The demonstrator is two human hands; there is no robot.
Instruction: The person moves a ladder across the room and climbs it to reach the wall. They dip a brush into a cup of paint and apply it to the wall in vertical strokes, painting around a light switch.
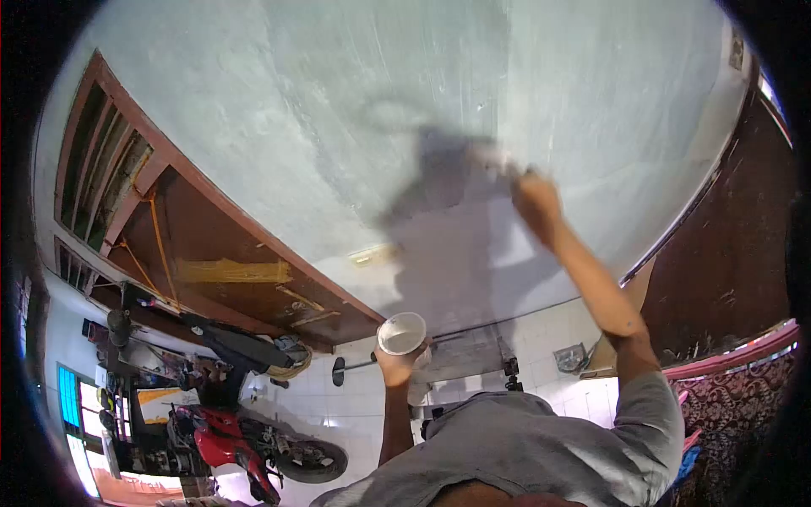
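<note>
My right hand [536, 199] is raised against a pale green wall [355, 110] and is closed around a small pale tool [500, 160], too blurred to identify, which it presses to the surface. A darker grey, fresh-looking patch [456, 253] spreads on the wall below and left of that hand, and the arm's shadow falls there too. My left hand [395, 365] is lower, gripping a round white cup [402, 333] from underneath with its open mouth facing the camera. My grey sleeve [650, 414] and shirt fill the bottom.
A brown wooden door frame with slatted vents [110, 160] borders the wall on the left. A red motorcycle [245, 448] stands on white tiles [355, 406] at lower left. A dark brown door [735, 253] and patterned cloth [743, 406] are at the right.
</note>
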